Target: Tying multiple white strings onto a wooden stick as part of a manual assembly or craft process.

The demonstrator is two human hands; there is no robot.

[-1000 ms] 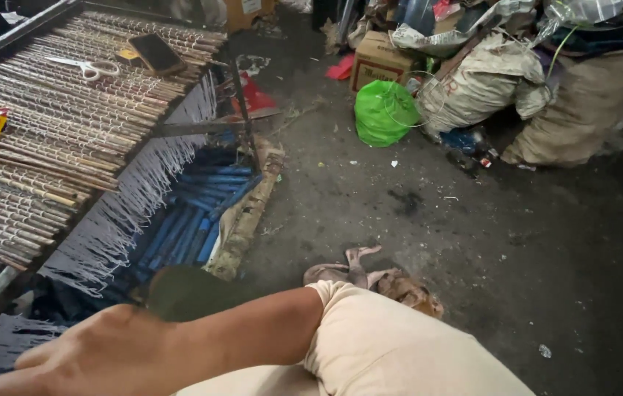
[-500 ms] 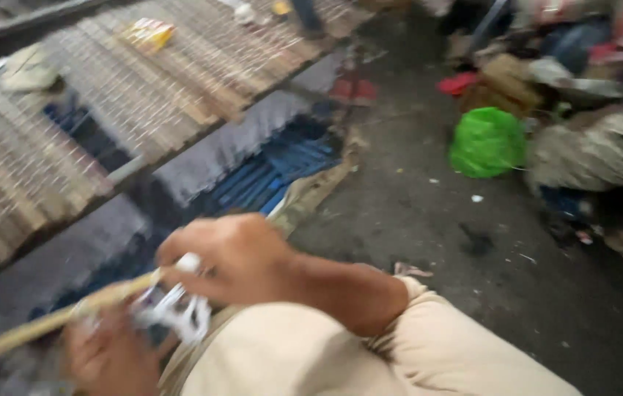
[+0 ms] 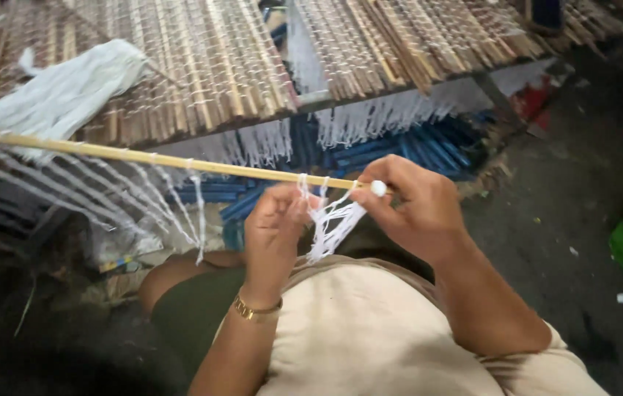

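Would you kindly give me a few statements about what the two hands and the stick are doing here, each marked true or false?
1. The right hand pinches the end of the long pale bamboo stick. True.
2. The left hand rests flat on the floor. False: it is raised, its fingers in the white knotted strings hanging from the stick.
3. A gold bracelet sits on the left wrist. True.
4. The white cloth bundle lies on the person's lap. False: it lies on the woven mat of brown sticks ahead.
5. White strings hang from the stick at several places. True.
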